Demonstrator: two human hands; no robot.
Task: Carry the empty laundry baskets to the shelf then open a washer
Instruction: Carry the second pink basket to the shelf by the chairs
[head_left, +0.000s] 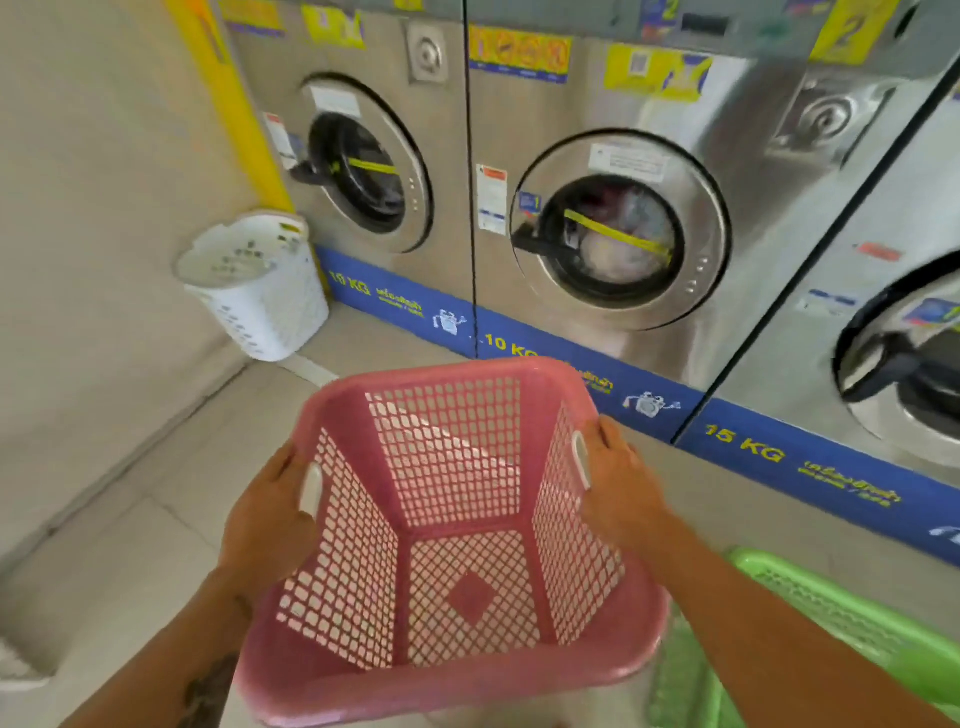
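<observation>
An empty pink laundry basket (457, 519) is held up in front of me, its opening facing me. My left hand (270, 514) grips its left handle slot and my right hand (618, 483) grips its right handle slot. A green basket (852, 639) sits low at the right, partly behind my right arm. A white basket (254, 283) leans in the corner at the left wall. Ahead stand steel washers: a left washer (369, 161) with a shut door, a middle washer (618, 228) with laundry behind its shut door, and a larger right washer (904, 374), cut off by the frame.
A beige wall (93, 234) runs along the left and meets the tiled floor (156, 493). A blue strip (566, 358) marked 10 KG and 15 KG runs along the washers' base. No shelf is in view.
</observation>
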